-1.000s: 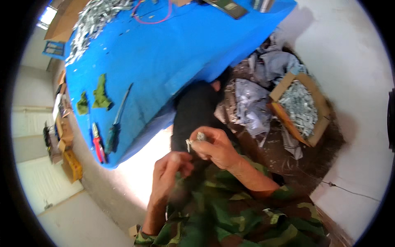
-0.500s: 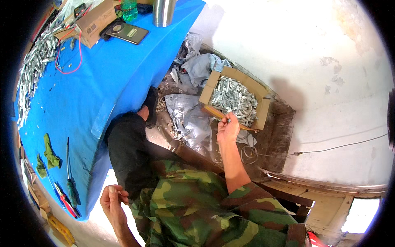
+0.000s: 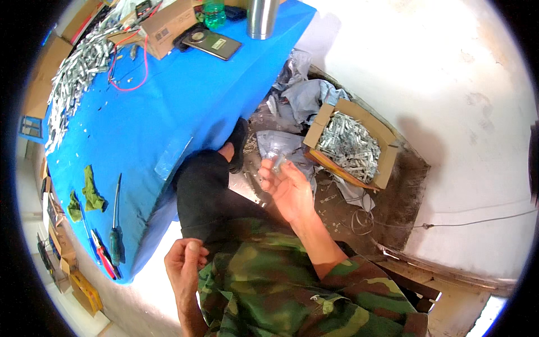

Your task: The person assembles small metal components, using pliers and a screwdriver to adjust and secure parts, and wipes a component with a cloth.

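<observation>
My right hand (image 3: 290, 190) is raised over the floor, pinching a small silvery metal piece (image 3: 277, 163) between thumb and fingertips. Just to its right stands an open cardboard box (image 3: 388, 160) filled with several similar metal pieces (image 3: 348, 145). My left hand (image 3: 184, 264) rests low near my lap, beside the edge of the blue table (image 3: 168, 106), its fingers curled in and nothing visible in them. I wear camouflage sleeves and dark trousers.
The table carries a long heap of metal pieces (image 3: 76, 73), a red wire (image 3: 136, 63), a small carton (image 3: 168, 23), a dark flat device (image 3: 209, 42), a steel flask (image 3: 263, 17), green rags (image 3: 91, 191), a screwdriver (image 3: 115, 227) and red pliers (image 3: 104, 261). Crumpled plastic bags (image 3: 303, 98) lie on the floor.
My right hand has drawn back from the floor box toward me, now holding a small metal piece. My left hand stays low near my lap.
</observation>
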### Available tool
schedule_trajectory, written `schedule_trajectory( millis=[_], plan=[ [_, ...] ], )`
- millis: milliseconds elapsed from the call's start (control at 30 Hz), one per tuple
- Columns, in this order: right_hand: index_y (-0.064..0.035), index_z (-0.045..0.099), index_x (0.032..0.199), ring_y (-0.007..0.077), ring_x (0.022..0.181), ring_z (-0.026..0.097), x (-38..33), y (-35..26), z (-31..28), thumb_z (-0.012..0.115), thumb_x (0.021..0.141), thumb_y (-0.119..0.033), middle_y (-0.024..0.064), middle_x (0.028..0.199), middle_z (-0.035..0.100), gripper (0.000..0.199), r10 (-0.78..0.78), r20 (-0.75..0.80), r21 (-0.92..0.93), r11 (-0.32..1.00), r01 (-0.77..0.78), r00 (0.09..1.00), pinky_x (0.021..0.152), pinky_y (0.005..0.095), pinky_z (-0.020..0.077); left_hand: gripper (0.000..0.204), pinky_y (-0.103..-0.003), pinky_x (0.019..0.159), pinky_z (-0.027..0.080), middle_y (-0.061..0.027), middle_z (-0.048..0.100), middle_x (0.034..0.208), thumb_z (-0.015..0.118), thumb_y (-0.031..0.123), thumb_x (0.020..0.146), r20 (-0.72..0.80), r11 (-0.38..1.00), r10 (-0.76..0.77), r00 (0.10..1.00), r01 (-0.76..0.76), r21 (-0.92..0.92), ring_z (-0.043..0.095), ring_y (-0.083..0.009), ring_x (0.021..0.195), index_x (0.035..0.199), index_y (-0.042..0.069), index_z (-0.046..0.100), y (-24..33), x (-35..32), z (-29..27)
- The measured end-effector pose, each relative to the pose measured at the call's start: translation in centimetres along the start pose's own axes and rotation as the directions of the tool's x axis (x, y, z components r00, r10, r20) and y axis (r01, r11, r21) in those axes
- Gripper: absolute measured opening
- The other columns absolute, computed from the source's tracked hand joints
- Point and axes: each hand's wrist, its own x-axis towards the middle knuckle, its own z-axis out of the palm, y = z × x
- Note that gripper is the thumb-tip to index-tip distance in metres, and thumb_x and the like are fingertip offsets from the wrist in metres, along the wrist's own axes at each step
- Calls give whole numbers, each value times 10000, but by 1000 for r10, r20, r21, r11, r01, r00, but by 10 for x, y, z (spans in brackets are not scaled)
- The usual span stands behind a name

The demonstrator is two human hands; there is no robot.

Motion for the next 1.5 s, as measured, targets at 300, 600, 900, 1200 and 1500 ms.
schedule_trajectory(
  millis=[300,600,900,1200,1500],
  plan=[
    [-78,656,1263,254,1153,726,-19,23,36,613,1084,-192,156,1298,728,216,199,222,108,968,-227,955,945,399,623,307,-238,623,480,-44,728,821,705,317,1046,22,999,2,1000,-3,37,612,-78,688,1035,11,730,12,-3,8],
    [-102,670,1268,144,941,675,-40,54,68,638,1082,-219,2,1021,696,222,352,185,60,928,-368,917,809,308,550,165,-218,628,478,-19,708,843,749,142,995,-15,995,59,998,-58,80,615,-64,716,1075,1,721,4,-3,2],
    [-65,681,1226,113,872,627,-56,78,78,639,1064,-224,-10,981,676,230,498,198,-74,867,-493,844,736,286,485,177,-214,661,493,-2,713,916,779,100,986,-15,974,187,982,-187,-126,615,-48,776,1110,-12,719,21,2,11],
    [-56,675,1237,103,856,614,-62,90,78,651,1055,-205,-10,989,674,236,571,258,-201,820,-535,779,738,275,479,141,-226,617,493,-44,742,892,753,124,1008,38,946,61,997,-45,-320,614,-73,706,1059,-2,717,7,3,-6],
    [-37,693,1207,71,817,580,-59,94,101,706,1019,-158,-21,985,674,223,429,225,-445,844,-300,875,719,235,455,312,-268,753,551,-66,734,1062,763,103,980,-38,954,143,989,-147,-262,671,-117,911,1240,-36,661,-1,3,-12]
  ],
)
